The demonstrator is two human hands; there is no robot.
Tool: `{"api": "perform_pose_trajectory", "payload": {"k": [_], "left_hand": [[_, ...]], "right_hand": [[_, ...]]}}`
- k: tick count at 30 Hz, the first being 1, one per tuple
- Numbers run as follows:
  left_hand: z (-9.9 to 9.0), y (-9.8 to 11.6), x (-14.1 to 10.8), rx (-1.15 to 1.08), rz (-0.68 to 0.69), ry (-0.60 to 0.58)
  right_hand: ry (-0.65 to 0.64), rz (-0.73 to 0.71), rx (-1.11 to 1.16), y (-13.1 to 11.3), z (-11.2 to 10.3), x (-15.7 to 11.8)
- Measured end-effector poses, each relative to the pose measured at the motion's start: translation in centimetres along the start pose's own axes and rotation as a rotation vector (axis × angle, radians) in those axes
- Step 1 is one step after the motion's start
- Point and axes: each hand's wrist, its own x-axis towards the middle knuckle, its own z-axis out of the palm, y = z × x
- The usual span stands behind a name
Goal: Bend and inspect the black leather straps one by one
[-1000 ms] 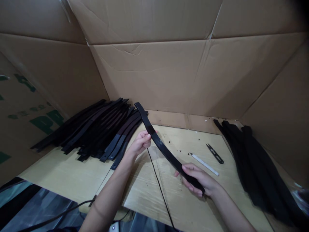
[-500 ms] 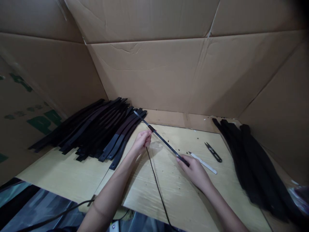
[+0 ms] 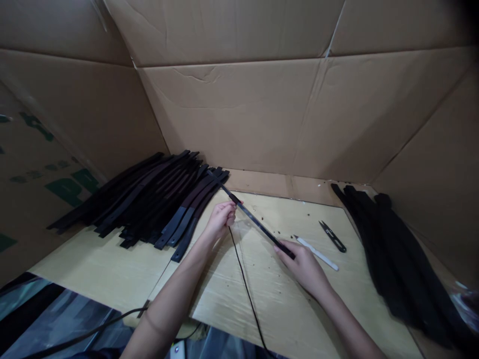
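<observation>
A long black strip point(image 3: 258, 223) slants across the middle, with a dark wrapped band near its upper part. My right hand point(image 3: 299, 259) is closed round its lower end. Just below the band, my left hand point(image 3: 222, 218) is pinched on a thin dark cord point(image 3: 243, 276), which hangs from the fingers down past the front edge. The strip's far end reaches over the pile of black strips point(image 3: 149, 194) at the left.
Black snips point(image 3: 332, 236) and a white pen-like tool point(image 3: 317, 253) lie right of my right hand. More black strips point(image 3: 396, 254) lie at the far right. Cardboard walls point(image 3: 232, 109) enclose the wooden board point(image 3: 262, 309), which bears small dark scraps.
The strip has turned slightly in my hands, so its lit face looks darker. The whole view has shifted a little. Both hands keep their hold.
</observation>
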Motion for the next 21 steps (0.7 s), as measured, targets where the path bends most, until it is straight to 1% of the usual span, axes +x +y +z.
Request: {"api": "perform_pose_trajectory", "payload": {"k": [4,7,11,14,16,18,21], "left_hand": [[0.0,0.1,-0.1,-0.014,-0.009,-0.006],[0.1,0.2,-0.3,-0.041,-0.01,-0.021],[0.0,0.4,-0.4,-0.08,0.025,-0.064],[-0.1,0.4,-0.3,-0.084,0.026,-0.063],[-0.2,0.3,-0.3,-0.089,0.022,-0.062],[-0.2,0.3,-0.2,-0.107,0.009,-0.065],[-0.3,0.5,-0.2,-0.133,-0.024,-0.07]], "right_hand": [[-0.004,-0.014,0.021,-0.1,-0.1,-0.1],[-0.047,-0.006,0.098,-0.3,0.0,-0.2],[-0.086,0.117,0.201,-0.1,0.6,-0.4],[-0.147,0.243,0.354,0.1,1.1,-0.6],[-0.185,0.288,0.443,0.2,1.3,-0.7],[-0.186,0.285,0.46,0.2,1.4,-0.7],[-0.142,0.247,0.391,0.3,1.3,-0.6]]}}
